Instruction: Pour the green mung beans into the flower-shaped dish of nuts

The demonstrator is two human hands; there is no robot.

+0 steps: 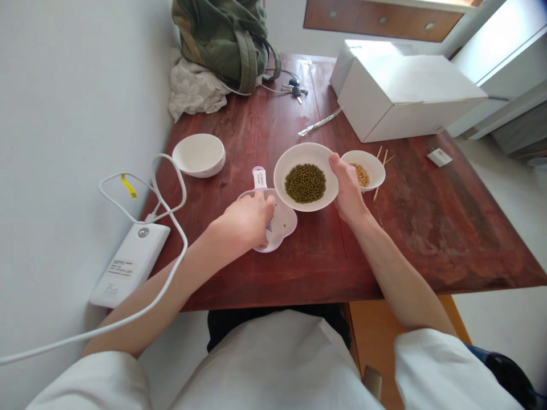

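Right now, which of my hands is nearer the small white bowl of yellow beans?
Right. The right hand is immediately left of the small white bowl; the left hand is farther left, beyond the white bowl of green mung beans.

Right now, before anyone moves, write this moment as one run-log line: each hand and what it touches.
left hand: on white dish | right hand: on rim of bowl | bowl contents: green beans | beside: small bowl

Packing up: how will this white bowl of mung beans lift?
The white bowl looks ceramic: probably slippery and fragile. Shallow, it may tip if held by the rim, where the right hand rests, spilling the mung beans.
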